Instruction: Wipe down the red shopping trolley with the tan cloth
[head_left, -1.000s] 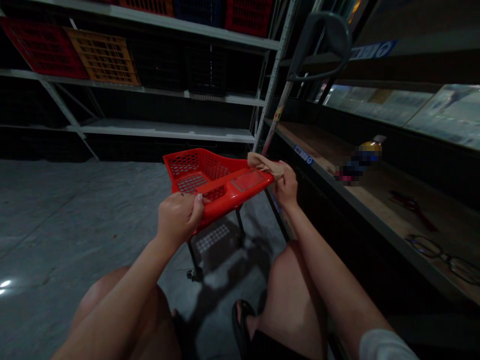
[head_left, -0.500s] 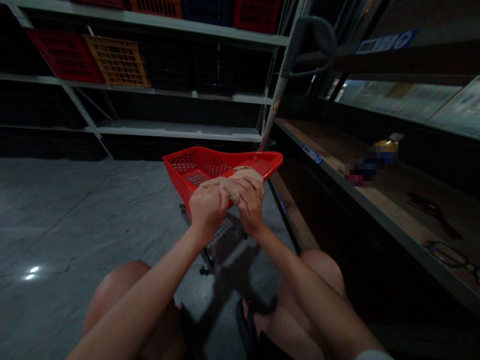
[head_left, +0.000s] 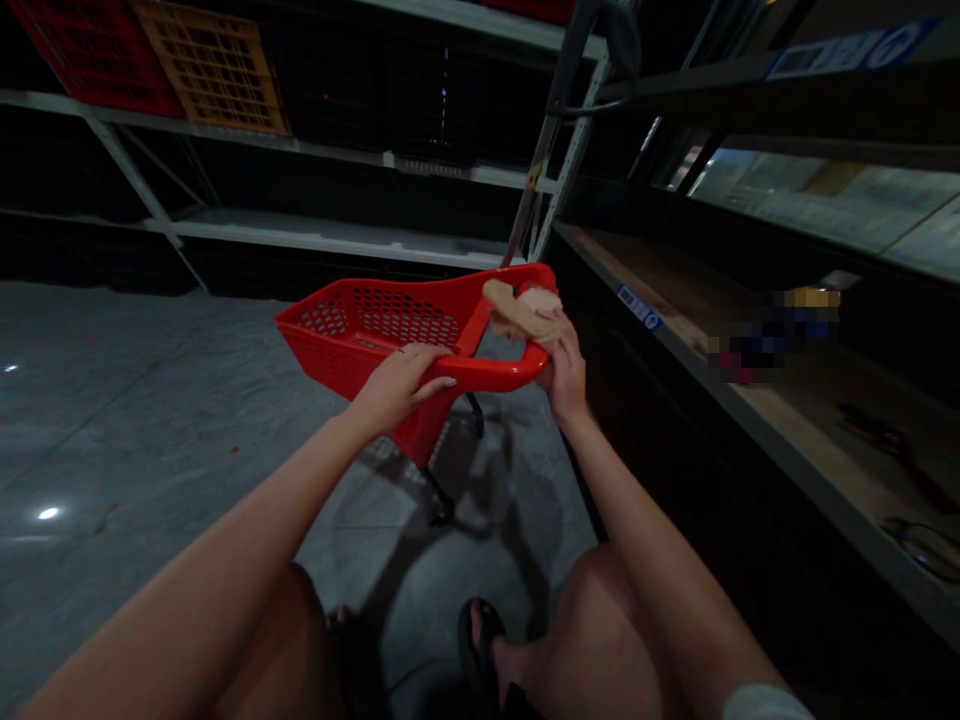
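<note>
In front of me stands a red plastic shopping cart (head_left: 341, 345) with perforated sides and dark wheels. My left hand (head_left: 409, 378) grips the left end of its handle, fingers over the top and thumb along the near side. At the handle's right end, my right hand (head_left: 564, 365) is closed on a bunched tan cloth (head_left: 525, 310), pressing it against the red rim. One end of the cloth sticks up to the left. Part of the cloth is hidden under my right fingers.
To my right runs a dark shelf (head_left: 750, 420) carrying a bottle with an amber top (head_left: 817, 298), a dark red item (head_left: 892, 440) and glasses (head_left: 926, 548). White racking (head_left: 322, 240) with a yellow crate (head_left: 214, 70) stands behind the cart. A grey handle (head_left: 592, 60) rises nearby.
My hands have moved apart: the left has left the cloth and taken the cart's handle, and the right has carried the cloth rightward. The cart appears nearer, and the view has tilted down.
</note>
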